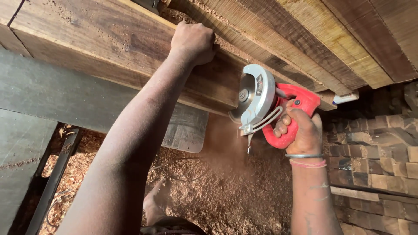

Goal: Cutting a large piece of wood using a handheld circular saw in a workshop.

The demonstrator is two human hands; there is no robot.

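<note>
1. While dust flies, the right hand (305, 130) is wrapped tight round the red saw (270, 109), at 3 o'clock.
2. The left hand (193, 42), at 12 o'clock, presses closed on the plank (109, 43) to steady it.

Bare, dust-coated forearms, sleeveless; on the right wrist a thin metal bangle (304, 156) (beside a pink thread band (308, 164)).

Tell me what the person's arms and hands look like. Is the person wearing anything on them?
Both arms are bare, with no sleeves and no gloves. The right hand has a thin silver metal bangle and a pink thread band at the wrist, with faint dark markings on the forearm below. The left hand wears nothing. Fine sawdust clings to both arms.
</note>
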